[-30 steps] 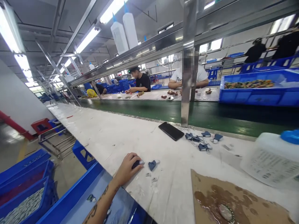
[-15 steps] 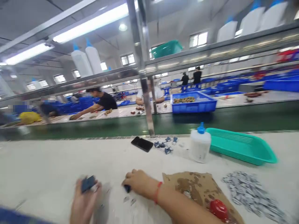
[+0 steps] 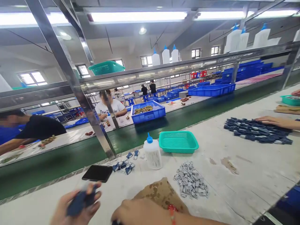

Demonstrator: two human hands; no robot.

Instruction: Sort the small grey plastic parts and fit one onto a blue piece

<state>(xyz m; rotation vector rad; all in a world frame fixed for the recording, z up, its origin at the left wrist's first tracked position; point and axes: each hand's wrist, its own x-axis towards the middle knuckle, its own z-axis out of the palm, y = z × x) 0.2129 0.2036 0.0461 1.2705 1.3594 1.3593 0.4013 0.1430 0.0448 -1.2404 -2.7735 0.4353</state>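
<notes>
My left hand (image 3: 90, 207), at lower left, has its fingers curled around small dark blue parts (image 3: 76, 203), blurred by motion. My right hand (image 3: 138, 212) is low at the bottom edge, with its fingers bent down over a dark piece (image 3: 116, 222) that is mostly hidden. A red band circles that wrist. Behind the right hand lies a stained brown cardboard sheet (image 3: 161, 190), with a red round object (image 3: 172, 207) largely covered by my wrist. Beside the cardboard is a heap of small grey-white pieces (image 3: 191, 181).
A black phone (image 3: 97, 173), several dark blue parts (image 3: 123, 166), a white squeeze bottle (image 3: 152, 154) and a green basket (image 3: 179, 142) stand along the back. At right, a co-worker's hand (image 3: 269, 120) rests on a dark blue pile (image 3: 255, 131). A metal post (image 3: 93, 122) rises behind the phone.
The view has swung right, bringing in the co-worker's hand and dark blue pile. My left hand has closed more around its parts. My right hand is still bent over a dark piece.
</notes>
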